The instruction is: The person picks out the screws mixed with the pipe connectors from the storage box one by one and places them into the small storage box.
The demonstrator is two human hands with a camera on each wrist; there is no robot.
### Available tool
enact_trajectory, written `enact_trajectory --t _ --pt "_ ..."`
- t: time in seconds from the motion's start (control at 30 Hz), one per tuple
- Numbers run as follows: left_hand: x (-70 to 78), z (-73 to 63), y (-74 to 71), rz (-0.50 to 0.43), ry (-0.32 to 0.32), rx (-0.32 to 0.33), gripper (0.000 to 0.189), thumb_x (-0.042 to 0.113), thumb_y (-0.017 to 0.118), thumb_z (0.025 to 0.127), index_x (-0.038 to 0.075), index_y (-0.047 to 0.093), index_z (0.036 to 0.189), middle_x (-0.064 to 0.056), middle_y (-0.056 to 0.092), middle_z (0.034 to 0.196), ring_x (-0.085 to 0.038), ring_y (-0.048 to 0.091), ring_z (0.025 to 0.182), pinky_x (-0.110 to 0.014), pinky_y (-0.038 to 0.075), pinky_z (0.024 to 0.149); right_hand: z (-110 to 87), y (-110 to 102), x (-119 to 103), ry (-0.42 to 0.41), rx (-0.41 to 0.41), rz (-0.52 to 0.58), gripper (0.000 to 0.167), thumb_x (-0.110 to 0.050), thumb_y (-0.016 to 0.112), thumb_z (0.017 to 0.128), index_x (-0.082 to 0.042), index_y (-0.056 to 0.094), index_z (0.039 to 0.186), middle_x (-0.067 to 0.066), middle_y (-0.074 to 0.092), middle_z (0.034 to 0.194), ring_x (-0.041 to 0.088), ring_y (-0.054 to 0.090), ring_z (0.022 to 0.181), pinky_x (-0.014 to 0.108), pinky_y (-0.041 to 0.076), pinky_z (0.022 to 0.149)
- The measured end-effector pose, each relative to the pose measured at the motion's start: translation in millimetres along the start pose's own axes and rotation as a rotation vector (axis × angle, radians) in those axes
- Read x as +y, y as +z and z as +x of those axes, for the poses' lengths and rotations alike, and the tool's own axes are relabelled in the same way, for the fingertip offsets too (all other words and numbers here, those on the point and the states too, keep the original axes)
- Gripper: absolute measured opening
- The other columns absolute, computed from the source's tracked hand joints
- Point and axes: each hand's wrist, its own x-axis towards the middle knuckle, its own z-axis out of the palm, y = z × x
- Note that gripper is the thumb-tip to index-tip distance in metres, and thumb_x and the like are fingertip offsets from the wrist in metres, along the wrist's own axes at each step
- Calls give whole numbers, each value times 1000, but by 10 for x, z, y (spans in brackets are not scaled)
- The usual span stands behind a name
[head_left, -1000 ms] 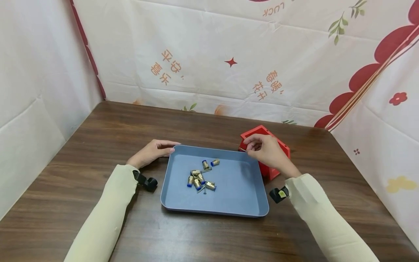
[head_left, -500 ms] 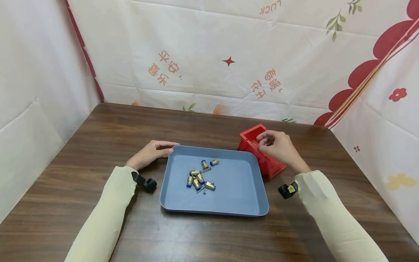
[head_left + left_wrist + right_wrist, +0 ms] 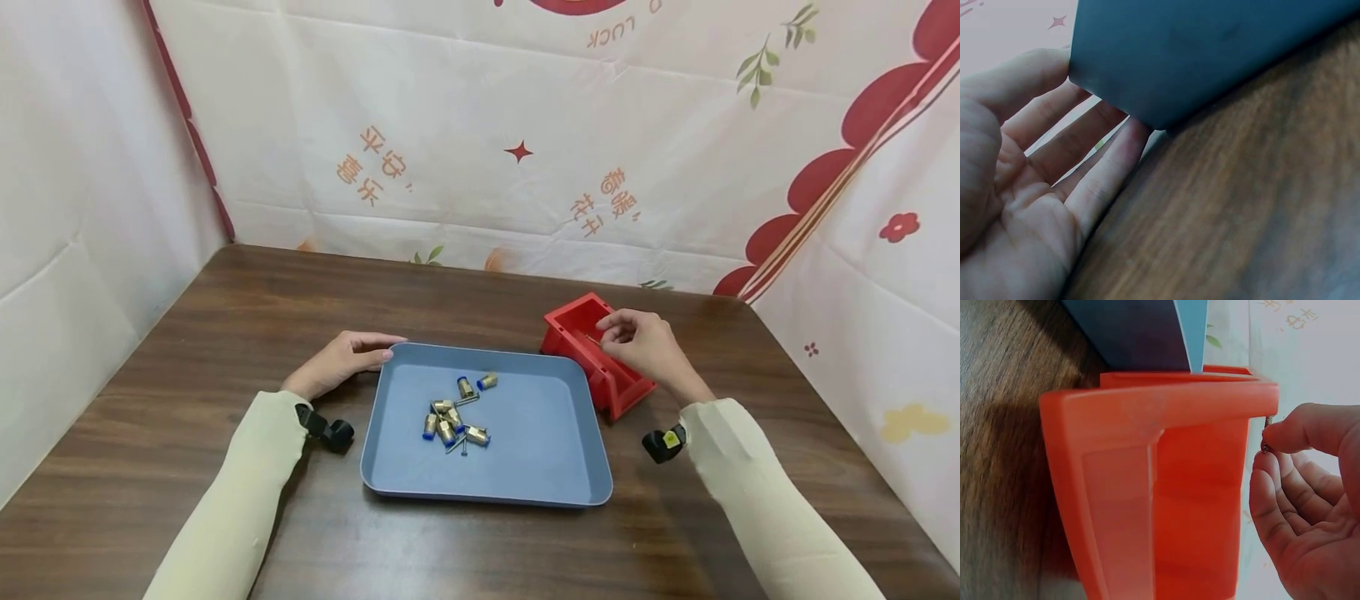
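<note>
My right hand [image 3: 640, 342] pinches a small screw [image 3: 1269, 422] between thumb and index finger, just above the open top of a red plastic bin [image 3: 556, 340]. Part of the screw is covered by the fingertips. At the far left corner of a blue-grey tray [image 3: 525, 450], my left hand [image 3: 341, 363] rests with its thumb and fairly straight fingers touching the tray's outer side. Inside the tray lie several brass fittings [image 3: 446, 431] with blue ends, mixed with a few screws [image 3: 467, 399].
The bin stands against the tray's far right corner. Both sit on a brown wood-grain table [image 3: 360, 287]. A printed white cloth [image 3: 450, 108] hangs behind and along the sides.
My right hand has moved right, from the tray's far right corner to above the red bin, still pinching the screw. The left hand stays at the tray's corner.
</note>
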Motion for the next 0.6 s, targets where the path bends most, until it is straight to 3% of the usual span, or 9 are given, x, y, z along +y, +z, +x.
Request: enact_trajectory --t 0.3,0.6 --pt "-16 -4 10 -11 15 3 40 20 58 96 3 56 132 -18 57 132 -21 60 116 -29 53 91 -18 7 43 -12 4 23 35 -9 68 85 1 59 118 17 65 103 26 59 86 28 56 77" --pt "-32 1 6 -1 26 0 41 20 58 96 2 56 132 -19 57 132 -30 57 119 -31 53 92 -23 -5 21 -12 -3 29 34 -10 68 86 0 59 117 18 65 104 26 60 89 24 55 76"
